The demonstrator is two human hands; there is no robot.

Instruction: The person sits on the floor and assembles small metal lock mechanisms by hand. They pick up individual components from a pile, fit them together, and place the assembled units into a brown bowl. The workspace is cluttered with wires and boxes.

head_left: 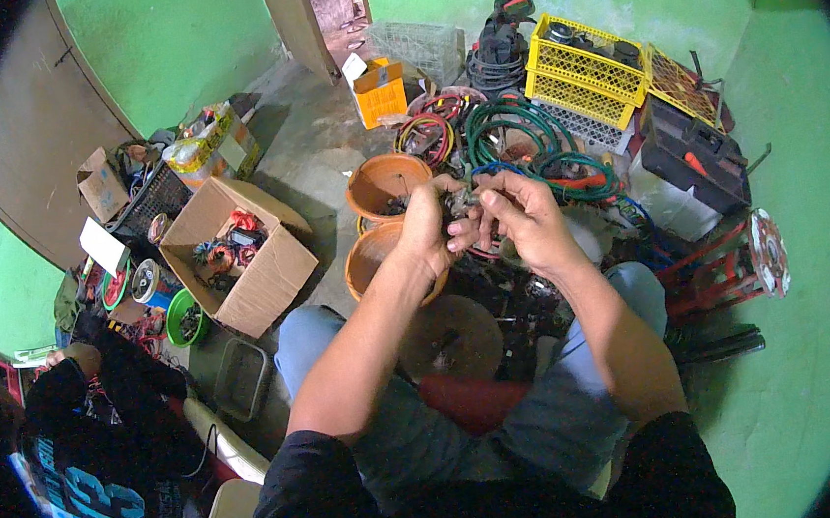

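Observation:
Both my hands meet in front of me, above the orange pots. My left hand (430, 226) curls its fingers around a small dark and greyish part (458, 200), too small and covered to name. Thumb and fingertips of my right hand (527, 222) pinch at the same spot, against the upper end of that part. Just beyond and below my left hand stand two orange pots, the farther pot (389, 184) with dark bits inside and the nearer pot (368, 259) partly hidden by my wrist. Between my knees sits a round brownish disc (450, 340).
At left, an open cardboard box (270, 289) holds cables and parts, beside a green bowl (185, 319). Another person (104, 424) sits there. Ahead lie coiled green hoses (522, 129) and stacked yellow crates (583, 62). A black toolbox (688, 161) and red metal stand (722, 267) are at right.

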